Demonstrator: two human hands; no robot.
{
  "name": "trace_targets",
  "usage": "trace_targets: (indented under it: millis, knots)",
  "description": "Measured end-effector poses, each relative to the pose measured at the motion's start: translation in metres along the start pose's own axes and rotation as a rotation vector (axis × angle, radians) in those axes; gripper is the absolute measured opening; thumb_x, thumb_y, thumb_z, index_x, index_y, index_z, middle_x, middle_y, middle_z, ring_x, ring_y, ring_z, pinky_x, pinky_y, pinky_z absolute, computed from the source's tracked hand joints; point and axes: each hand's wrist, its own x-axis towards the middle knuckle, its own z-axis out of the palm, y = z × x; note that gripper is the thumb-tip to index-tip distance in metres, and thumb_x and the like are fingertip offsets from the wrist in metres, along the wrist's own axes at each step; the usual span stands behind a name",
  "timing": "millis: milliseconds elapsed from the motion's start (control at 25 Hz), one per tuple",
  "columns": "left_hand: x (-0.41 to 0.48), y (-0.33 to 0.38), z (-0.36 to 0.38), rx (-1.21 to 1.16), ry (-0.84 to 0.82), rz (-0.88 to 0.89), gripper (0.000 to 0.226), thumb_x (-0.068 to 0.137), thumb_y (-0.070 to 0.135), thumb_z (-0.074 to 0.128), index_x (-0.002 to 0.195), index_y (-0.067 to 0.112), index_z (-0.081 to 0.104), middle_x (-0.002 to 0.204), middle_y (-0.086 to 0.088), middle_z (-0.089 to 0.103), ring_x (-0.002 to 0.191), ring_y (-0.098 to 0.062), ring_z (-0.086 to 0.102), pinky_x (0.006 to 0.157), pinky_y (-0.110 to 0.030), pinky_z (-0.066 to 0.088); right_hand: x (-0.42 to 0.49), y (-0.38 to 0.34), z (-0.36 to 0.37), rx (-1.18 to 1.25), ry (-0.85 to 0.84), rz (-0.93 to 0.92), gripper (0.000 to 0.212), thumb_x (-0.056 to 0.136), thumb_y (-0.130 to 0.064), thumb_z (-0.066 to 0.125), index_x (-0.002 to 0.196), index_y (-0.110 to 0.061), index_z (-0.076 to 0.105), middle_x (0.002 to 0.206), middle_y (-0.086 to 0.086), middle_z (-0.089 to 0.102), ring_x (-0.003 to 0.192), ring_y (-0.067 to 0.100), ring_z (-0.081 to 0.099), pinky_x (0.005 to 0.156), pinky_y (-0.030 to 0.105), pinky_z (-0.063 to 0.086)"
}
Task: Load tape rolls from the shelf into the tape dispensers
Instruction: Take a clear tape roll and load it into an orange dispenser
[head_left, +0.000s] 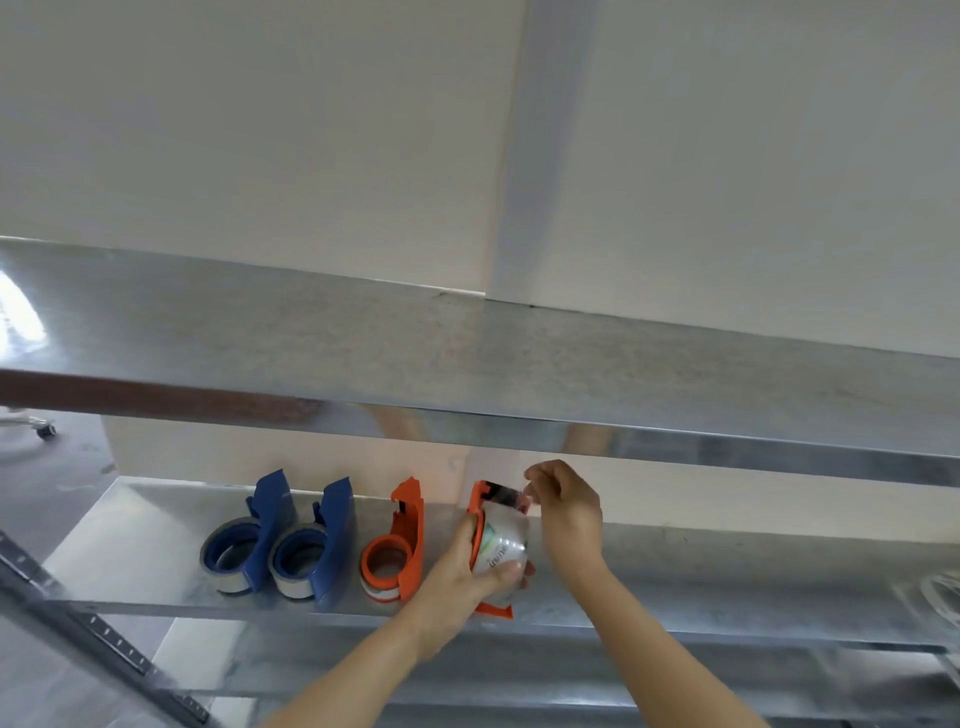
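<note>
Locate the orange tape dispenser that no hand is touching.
In the head view the free orange dispenser stands on the lower shelf, between a blue dispenser on its left and the left hand gripping the other orange dispenser.

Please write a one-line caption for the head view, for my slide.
Left hand grips the tape roll in an orange dispenser while right hand pinches its tape end, at a metal shelf.

You are in what looks like a storeroom or packing area. Bare galvanised steel shelving faces you: an upper shelf (467, 353) over a lower shelf (675, 561), beside a slotted upright (104, 634). Behind is a plain cream wall (260, 130); at left, grey concrete floor (47, 493) with a caster (47, 430). Tape dispensers (332, 535) line the lower shelf.
</note>
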Motion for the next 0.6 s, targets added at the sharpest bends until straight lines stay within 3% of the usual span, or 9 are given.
trace_targets:
  millis: [160,320,400,480,600]
  knots:
    - [-0.008,-0.001,0.002,0.042,-0.070,0.032,0.084,0.078,0.038,0.076,0.145,0.032,0.027,0.139,0.001,0.053,0.127,-0.016,0.055,0.110,-0.044,0.044,0.016,-0.004,-0.009,-0.101,-0.020,0.058,0.024,0.096,-0.018,0.040,0.085,-0.018,0.060,0.105,0.001,0.065,0.088,0.018,0.063,0.084,0.038,0.051]
    - [-0.020,-0.005,0.008,0.048,-0.169,0.049,0.086,0.082,0.027,0.075,0.147,0.031,0.019,0.130,0.002,0.061,0.118,-0.020,0.064,0.106,-0.043,0.048,0.030,-0.013,-0.022,-0.194,-0.108,0.071,0.030,0.093,-0.016,0.036,0.070,-0.018,0.056,0.088,0.000,0.075,0.079,0.023,0.069,0.084,0.044,0.054]
    - [-0.023,-0.007,0.009,0.084,-0.214,0.051,0.087,0.082,0.026,0.074,0.148,0.030,0.017,0.133,-0.002,0.058,0.118,-0.021,0.064,0.105,-0.042,0.049,0.032,-0.017,-0.026,-0.365,-0.112,0.038,0.027,0.093,-0.014,0.038,0.077,-0.017,0.061,0.089,0.000,0.075,0.083,0.026,0.068,0.084,0.040,0.053]
    - [-0.024,-0.005,0.012,0.073,-0.232,0.061,0.079,0.082,0.020,0.074,0.146,0.026,0.027,0.130,-0.008,0.061,0.113,-0.025,0.066,0.098,-0.041,0.053,0.031,-0.021,-0.027,-0.461,-0.076,-0.003,0.028,0.092,-0.010,0.040,0.088,-0.013,0.067,0.094,0.003,0.074,0.088,0.030,0.066,0.084,0.037,0.051]
    - [-0.022,0.004,0.019,-0.045,-0.133,0.010,0.052,0.083,0.023,0.071,0.129,0.017,0.048,0.103,-0.018,0.073,0.092,-0.027,0.072,0.090,-0.044,0.057,0.026,-0.023,-0.027,-0.566,-0.040,-0.094,0.028,0.093,-0.009,0.038,0.088,-0.011,0.066,0.091,0.010,0.072,0.085,0.033,0.064,0.071,0.033,0.048]
